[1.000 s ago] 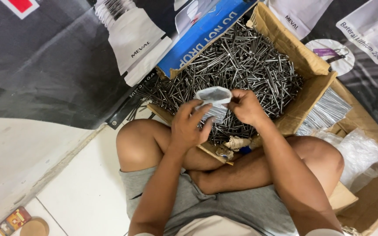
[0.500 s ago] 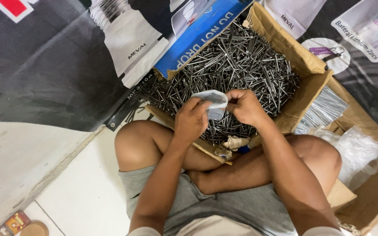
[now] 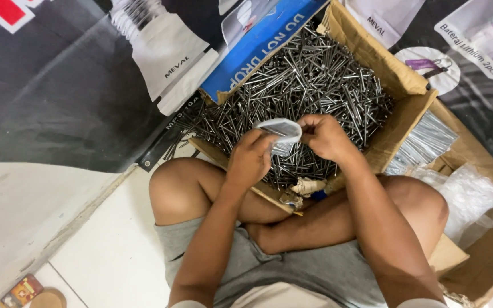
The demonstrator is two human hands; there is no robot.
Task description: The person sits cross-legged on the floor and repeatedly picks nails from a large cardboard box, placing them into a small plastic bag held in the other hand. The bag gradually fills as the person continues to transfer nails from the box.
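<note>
Single head view, looking steeply down (slightly forward) over lap, close above cardboard box (image 3: 395, 74) of nails.

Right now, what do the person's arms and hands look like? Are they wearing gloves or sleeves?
No gloves and no long sleeves. Both forearms are bare from elbow to fingertips. The left hand and the right hand show no rings, watch or bracelets that I can see. At the bottom edge, a strip of pale cloth crosses each upper arm, maybe short sleeves. The person also wears grey shorts.
</note>
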